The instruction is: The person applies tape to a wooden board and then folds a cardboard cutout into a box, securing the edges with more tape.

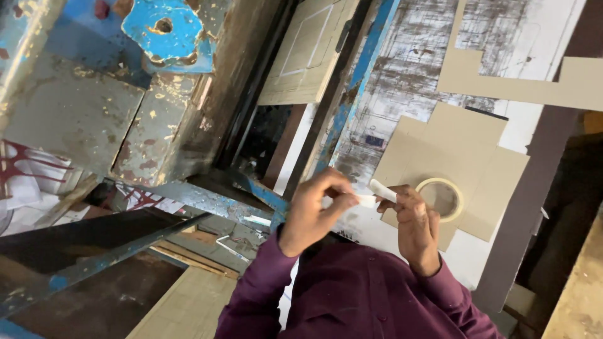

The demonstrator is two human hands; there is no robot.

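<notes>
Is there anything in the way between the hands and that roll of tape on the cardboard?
Nothing visible. The right hand already rests against the roll of tape on the cardboard, and the left hand pinches the other end of a short white strip held between both hands.

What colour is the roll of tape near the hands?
The roll of tape is pale cream, seen in the head view.

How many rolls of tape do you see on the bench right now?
1. A single roll of pale tape lies flat on the cardboard sheets, just beyond the right hand. Others could be hidden under the cardboard or outside the view.
</notes>
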